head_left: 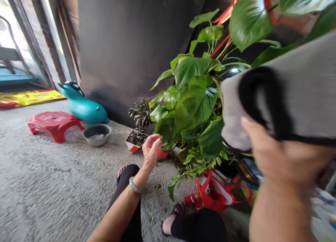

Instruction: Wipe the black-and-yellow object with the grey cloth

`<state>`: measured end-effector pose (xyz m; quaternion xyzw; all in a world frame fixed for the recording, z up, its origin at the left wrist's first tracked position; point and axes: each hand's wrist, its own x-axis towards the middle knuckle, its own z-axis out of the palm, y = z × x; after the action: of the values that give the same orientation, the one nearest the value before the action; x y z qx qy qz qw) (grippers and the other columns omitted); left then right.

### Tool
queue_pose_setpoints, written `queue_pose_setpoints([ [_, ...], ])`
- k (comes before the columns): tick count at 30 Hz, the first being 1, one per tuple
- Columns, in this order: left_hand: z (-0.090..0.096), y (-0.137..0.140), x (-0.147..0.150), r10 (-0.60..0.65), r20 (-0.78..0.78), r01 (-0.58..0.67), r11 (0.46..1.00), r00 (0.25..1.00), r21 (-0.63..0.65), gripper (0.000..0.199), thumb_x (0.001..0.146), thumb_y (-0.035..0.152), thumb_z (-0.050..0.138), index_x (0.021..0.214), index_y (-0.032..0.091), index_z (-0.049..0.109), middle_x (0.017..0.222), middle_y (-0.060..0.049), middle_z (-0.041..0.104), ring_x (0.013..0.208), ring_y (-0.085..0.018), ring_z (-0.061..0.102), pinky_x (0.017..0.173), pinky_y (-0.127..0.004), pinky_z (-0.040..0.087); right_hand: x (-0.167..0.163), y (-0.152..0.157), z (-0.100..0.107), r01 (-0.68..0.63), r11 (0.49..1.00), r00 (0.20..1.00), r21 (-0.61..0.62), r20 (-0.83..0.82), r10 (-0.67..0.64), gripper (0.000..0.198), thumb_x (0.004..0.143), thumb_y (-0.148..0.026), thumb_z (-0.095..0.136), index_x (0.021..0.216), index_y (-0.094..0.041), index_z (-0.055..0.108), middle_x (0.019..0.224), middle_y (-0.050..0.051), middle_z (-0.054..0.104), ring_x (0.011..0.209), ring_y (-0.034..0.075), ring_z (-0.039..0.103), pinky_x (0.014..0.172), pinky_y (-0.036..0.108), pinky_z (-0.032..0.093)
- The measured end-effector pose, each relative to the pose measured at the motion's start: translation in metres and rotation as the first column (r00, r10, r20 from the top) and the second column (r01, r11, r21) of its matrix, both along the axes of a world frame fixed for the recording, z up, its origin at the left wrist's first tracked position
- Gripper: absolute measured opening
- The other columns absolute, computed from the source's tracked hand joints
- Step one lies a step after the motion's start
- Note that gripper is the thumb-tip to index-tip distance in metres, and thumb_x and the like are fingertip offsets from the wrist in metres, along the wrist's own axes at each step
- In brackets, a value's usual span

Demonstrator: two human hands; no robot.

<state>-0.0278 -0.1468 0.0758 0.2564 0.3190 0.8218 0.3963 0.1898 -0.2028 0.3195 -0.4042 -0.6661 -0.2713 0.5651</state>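
Blurred by motion, my right hand (283, 154) grips a folded grey cloth with black edging (309, 91), held up at the right. The cloth hides part of the plant behind it. My left hand (152, 147), with a pale bangle (135, 186) on its wrist, is raised beside a large green leafy plant (195, 102). Its fingers are loosely bent, and nothing shows in them. Just behind that hand are an orange-red pot (163, 154) and a small dark-leaved plant (141, 112) in a white and orange pot (132, 146).
A red plastic stool (56, 121), a grey metal bowl (97, 135) and a teal animal-shaped toy (85, 105) stand on the concrete floor at left. By my feet lies a red bag (214, 196). A dark panel (133, 53) stands behind the plants.
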Motion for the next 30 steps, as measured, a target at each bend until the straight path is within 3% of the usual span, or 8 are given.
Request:
queue_pose_setpoints([
  [3,0.054,0.006,0.004,-0.07,-0.052,0.076,0.989,0.996,0.13,0.049,0.073,0.045,0.087,0.115,0.022,0.077,0.12,-0.008,0.079,0.111,-0.026,0.071,0.089,-0.032,0.058,-0.033,0.021,-0.016,-0.075,0.98,0.97,-0.185,0.213,0.114,0.021,0.08,-0.031,0.073,0.099,-0.022,0.069,0.089,0.009,0.077,0.081,0.029,0.076,0.073,0.044,0.062],
  [8,0.084,0.032,0.013,-0.204,-0.071,0.21,0.974,0.976,0.083,0.043,0.067,0.05,0.092,0.09,0.017,0.077,0.085,-0.005,0.078,0.081,-0.02,0.071,0.072,-0.027,0.056,-0.024,-0.006,-0.035,-0.163,0.799,0.878,-0.579,0.284,0.385,0.026,0.078,-0.019,0.062,0.101,-0.026,0.069,0.08,0.0,0.078,0.067,0.021,0.074,0.059,0.03,0.055],
  [12,0.068,0.037,0.022,-0.274,-0.054,0.275,0.961,0.96,0.012,0.044,0.069,0.057,0.089,0.081,0.016,0.077,0.079,-0.006,0.077,0.071,-0.017,0.067,0.062,-0.025,0.053,0.008,-0.018,0.011,-0.099,0.982,0.962,-0.163,0.235,0.136,0.024,0.081,-0.026,0.07,0.106,-0.025,0.073,0.094,0.006,0.081,0.083,0.025,0.077,0.074,0.037,0.061],
  [16,0.058,0.03,0.03,-0.289,0.057,0.29,0.956,0.956,-0.028,0.042,0.065,0.042,0.089,0.098,0.017,0.08,0.102,-0.009,0.08,0.082,-0.018,0.069,0.067,-0.026,0.056,-0.003,0.016,0.039,0.035,0.958,0.994,0.286,0.087,-0.063,0.025,0.08,-0.029,0.08,0.102,-0.02,0.074,0.097,0.014,0.08,0.094,0.032,0.077,0.085,0.045,0.06],
  [19,0.064,0.027,0.028,-0.258,0.11,0.252,0.965,0.96,0.069,0.047,0.057,0.026,0.086,0.103,0.02,0.079,0.103,-0.004,0.079,0.086,-0.018,0.069,0.073,-0.027,0.057,-0.028,0.036,0.008,-0.071,0.997,0.964,0.004,0.258,0.068,0.032,0.081,-0.017,0.068,0.114,-0.018,0.072,0.11,0.015,0.08,0.101,0.031,0.077,0.09,0.046,0.061],
  [24,0.083,0.025,0.019,-0.3,-0.015,0.299,0.946,0.954,0.128,0.027,0.06,0.035,0.089,0.073,0.017,0.074,0.071,0.0,0.071,0.068,-0.014,0.061,0.066,-0.024,0.052,-0.023,0.006,-0.058,-0.125,0.862,0.869,-0.491,0.366,0.334,0.047,0.076,-0.008,0.059,0.119,-0.024,0.071,0.109,0.008,0.081,0.096,0.028,0.079,0.084,0.039,0.063],
  [27,0.082,0.022,0.02,-0.349,-0.085,0.355,0.933,0.933,0.06,0.039,0.063,0.049,0.094,0.074,0.016,0.075,0.072,-0.003,0.074,0.071,-0.017,0.067,0.065,-0.025,0.052,0.004,-0.021,-0.039,-0.143,0.889,0.908,-0.434,0.301,0.292,0.041,0.079,-0.016,0.062,0.117,-0.028,0.072,0.106,0.005,0.081,0.092,0.027,0.079,0.083,0.039,0.064],
  [30,0.073,0.019,0.029,-0.38,-0.054,0.381,0.925,0.923,0.003,0.051,0.061,0.059,0.097,0.081,0.016,0.077,0.078,-0.007,0.078,0.075,-0.019,0.071,0.067,-0.027,0.055,0.014,-0.02,0.012,-0.054,0.995,0.984,-0.078,0.165,0.067,0.034,0.081,-0.026,0.071,0.115,-0.026,0.074,0.103,0.008,0.08,0.092,0.03,0.077,0.086,0.044,0.062],
])
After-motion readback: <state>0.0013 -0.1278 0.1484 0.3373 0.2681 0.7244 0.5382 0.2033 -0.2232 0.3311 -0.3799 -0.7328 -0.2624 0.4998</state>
